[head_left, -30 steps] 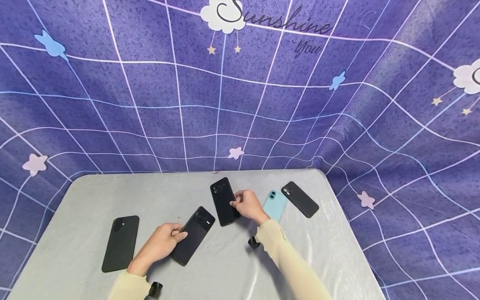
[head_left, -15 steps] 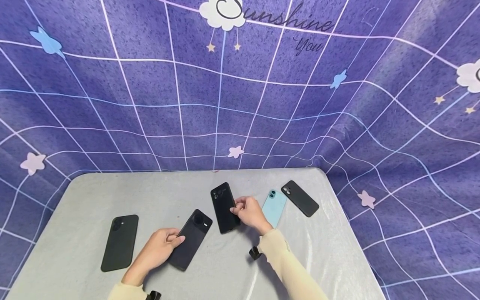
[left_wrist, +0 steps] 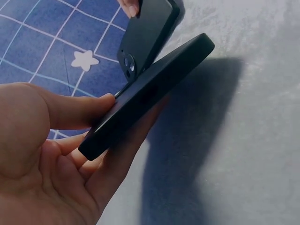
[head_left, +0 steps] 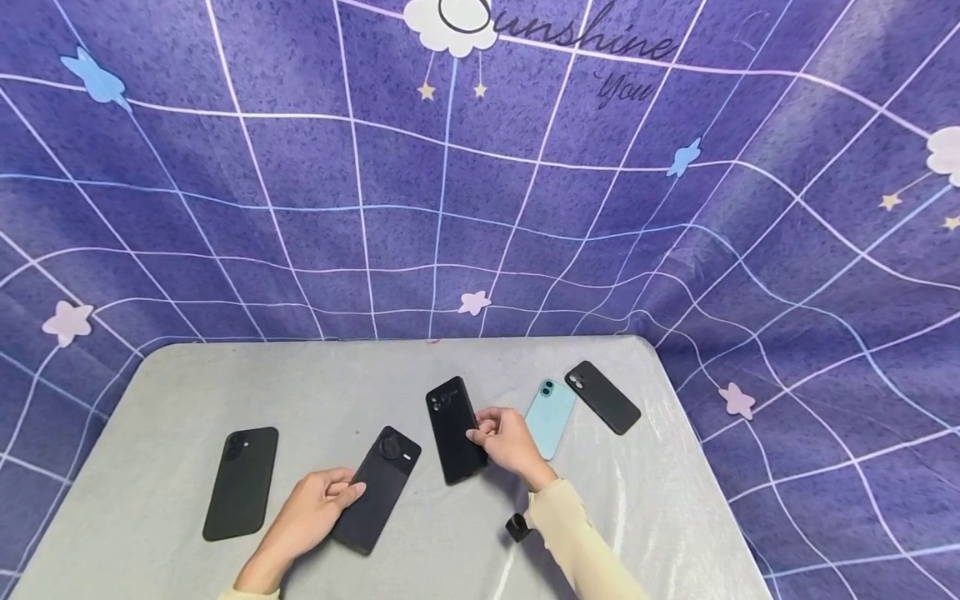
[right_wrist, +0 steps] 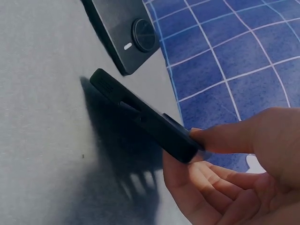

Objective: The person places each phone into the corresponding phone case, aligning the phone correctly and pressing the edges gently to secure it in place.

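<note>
My left hand (head_left: 311,510) grips a black phone (head_left: 381,500) with a round camera ring by its left long side. In the left wrist view its thick edge (left_wrist: 150,93) shows between thumb and fingers, tilted, with a shadow on the table. To the right of it, my right hand (head_left: 513,443) pinches another black phone (head_left: 453,433) by its right edge. The right wrist view shows this one tilted, its short end with the port (right_wrist: 136,115) facing the camera and a shadow beside it. The two phones are apart, their camera ends pointing away from me.
A black phone (head_left: 242,483) lies at the left. On the right lie a light blue phone (head_left: 551,417), close beside my right hand, and a black phone case (head_left: 606,398) with camera openings. The grey table (head_left: 315,379) ends at a purple curtain (head_left: 300,167).
Both hands have drawn their phones nearer to me, the left one also slightly leftward. The grips look the same, and the phones and case on the table stay put.
</note>
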Demonstrator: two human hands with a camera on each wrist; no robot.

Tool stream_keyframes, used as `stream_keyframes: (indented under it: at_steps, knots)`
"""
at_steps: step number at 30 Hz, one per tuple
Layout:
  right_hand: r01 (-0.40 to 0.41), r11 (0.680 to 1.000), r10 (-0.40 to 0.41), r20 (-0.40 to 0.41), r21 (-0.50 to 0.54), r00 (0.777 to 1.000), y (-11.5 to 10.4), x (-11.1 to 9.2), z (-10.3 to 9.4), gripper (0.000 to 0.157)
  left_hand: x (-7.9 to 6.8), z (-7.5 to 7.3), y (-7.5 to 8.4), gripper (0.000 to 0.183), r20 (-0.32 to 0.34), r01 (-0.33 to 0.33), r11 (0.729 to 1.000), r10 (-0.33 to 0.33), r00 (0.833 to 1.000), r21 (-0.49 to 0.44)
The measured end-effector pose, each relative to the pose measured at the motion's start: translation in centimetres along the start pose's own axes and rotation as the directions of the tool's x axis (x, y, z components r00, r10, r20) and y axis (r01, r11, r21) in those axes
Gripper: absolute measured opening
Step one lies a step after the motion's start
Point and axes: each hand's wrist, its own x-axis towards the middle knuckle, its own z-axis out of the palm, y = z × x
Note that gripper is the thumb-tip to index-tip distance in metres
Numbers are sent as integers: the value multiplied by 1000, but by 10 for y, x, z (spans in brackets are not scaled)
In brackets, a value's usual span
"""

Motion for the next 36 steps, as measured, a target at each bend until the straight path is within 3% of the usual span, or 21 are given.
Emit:
stream_keyframes:
  at_steps: [9, 13, 19, 23, 28, 36]
  knots:
    - [-28, 995, 28, 5, 92, 1000, 2, -10, -6, 31, -5, 0, -3, 54, -11, 34, 999, -34, 999, -12]
    - [-47, 992, 47, 1, 116, 999, 4, -13, -8, 32, -7, 1, -6, 43, -27, 37, 998, -39, 999, -52]
    - [-55, 985, 56, 1, 161, 998, 7, -19, -10, 35, -12, 2, -8, 45, -21, 70, 989, -73, 997, -129]
    - [-49, 983, 51, -6, 179, 999, 9, -21, -10, 33, -14, 3, -10, 42, -12, 66, 975, -70, 997, -214]
    - [-50, 982, 52, -7, 183, 999, 9, -23, -10, 32, -14, 6, -13, 42, -25, 65, 933, -79, 997, -354]
    - [-46, 971, 52, -16, 232, 999, 4, -24, -10, 33, -14, 11, -14, 54, -86, 22, 899, -66, 994, -437]
